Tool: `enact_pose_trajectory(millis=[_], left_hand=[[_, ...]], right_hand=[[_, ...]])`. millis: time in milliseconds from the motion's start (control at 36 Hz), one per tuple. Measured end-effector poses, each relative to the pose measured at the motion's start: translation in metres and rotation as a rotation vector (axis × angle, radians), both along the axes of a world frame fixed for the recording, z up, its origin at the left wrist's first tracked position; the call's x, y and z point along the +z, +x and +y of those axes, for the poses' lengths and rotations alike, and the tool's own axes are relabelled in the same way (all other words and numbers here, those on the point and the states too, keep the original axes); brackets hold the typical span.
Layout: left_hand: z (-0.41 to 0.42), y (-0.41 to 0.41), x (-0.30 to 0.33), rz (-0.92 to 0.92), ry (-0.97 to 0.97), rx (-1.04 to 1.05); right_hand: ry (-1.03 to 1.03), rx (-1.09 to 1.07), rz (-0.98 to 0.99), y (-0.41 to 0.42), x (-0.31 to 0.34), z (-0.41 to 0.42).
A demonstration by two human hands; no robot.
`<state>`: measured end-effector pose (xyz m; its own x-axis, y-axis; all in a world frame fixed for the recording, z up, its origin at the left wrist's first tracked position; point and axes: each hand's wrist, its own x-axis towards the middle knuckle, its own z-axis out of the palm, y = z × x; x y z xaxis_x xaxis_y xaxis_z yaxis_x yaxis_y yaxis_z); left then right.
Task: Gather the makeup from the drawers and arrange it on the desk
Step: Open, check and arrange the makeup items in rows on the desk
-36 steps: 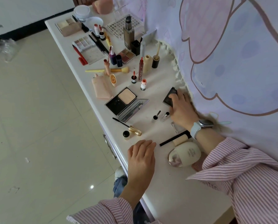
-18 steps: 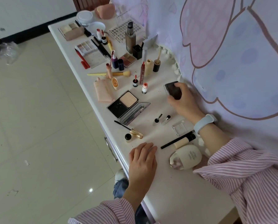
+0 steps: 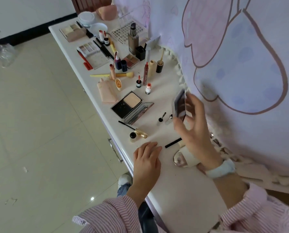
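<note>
My right hand (image 3: 195, 130) holds a small dark square compact (image 3: 180, 105) lifted above the white desk (image 3: 177, 195), tilted on edge near the curtain. My left hand (image 3: 147, 161) rests flat on the desk near its front edge, fingers straight, holding nothing. Makeup lies spread over the desk: an open powder compact (image 3: 131, 105), a gold mascara wand (image 3: 137, 131), a black pencil (image 3: 173, 142), a cream oval bottle (image 3: 185, 157) partly behind my right wrist, small bottles (image 3: 148, 89) and a peach tube (image 3: 106, 91).
Eyeshadow palettes (image 3: 88, 47), a yellow brush (image 3: 115, 75), a tall pump bottle (image 3: 133, 40) and round jars (image 3: 86, 18) fill the desk's far half. A printed curtain (image 3: 232, 64) hangs along the right. A drawer handle (image 3: 114, 150) shows under the desk's left edge, tiled floor beyond.
My right hand picked the dark compact up off the desk and raised it, turning it on edge. My left hand stayed flat in place.
</note>
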<state>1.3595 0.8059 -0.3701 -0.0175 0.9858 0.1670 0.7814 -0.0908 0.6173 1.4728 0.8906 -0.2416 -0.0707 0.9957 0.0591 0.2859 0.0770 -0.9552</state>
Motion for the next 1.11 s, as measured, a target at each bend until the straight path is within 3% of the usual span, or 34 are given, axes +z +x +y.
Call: enact_pose_trajectory(millis=[83, 139, 278, 361, 556, 722, 972, 1111], left_hand=[[-0.002, -0.004, 0.009, -0.146, -0.009, 0.001], [-0.005, -0.005, 0.026, -0.335, -0.072, 0.042], [-0.006, -0.016, 0.076, -0.946, -0.556, 0.104], [-0.008, -0.025, 0.087, -1.139, -0.835, -0.043], [-0.017, -0.037, 0.093, -1.299, -1.001, -0.071], [-0.017, -0.037, 0.092, -1.380, -1.119, 0.183], [-0.018, -0.035, 0.089, -1.143, -1.040, 0.207], [-0.017, -0.034, 0.087, -1.084, -0.932, 0.236]], right_hand=[[-0.010, 0.031, -0.007, 0.006, -0.013, -0.039], [-0.040, 0.054, -0.016, 0.009, -0.019, -0.060], [-0.041, 0.167, -0.137, 0.014, -0.031, -0.094], [-0.061, 0.211, -0.162, 0.014, -0.034, -0.103], [-0.097, 0.287, -0.172, 0.006, -0.037, -0.112], [-0.121, 0.349, -0.347, 0.004, -0.040, -0.107], [-0.303, 0.389, -0.218, -0.001, -0.033, -0.105], [-0.311, 0.253, -0.064, 0.001, -0.034, -0.108]])
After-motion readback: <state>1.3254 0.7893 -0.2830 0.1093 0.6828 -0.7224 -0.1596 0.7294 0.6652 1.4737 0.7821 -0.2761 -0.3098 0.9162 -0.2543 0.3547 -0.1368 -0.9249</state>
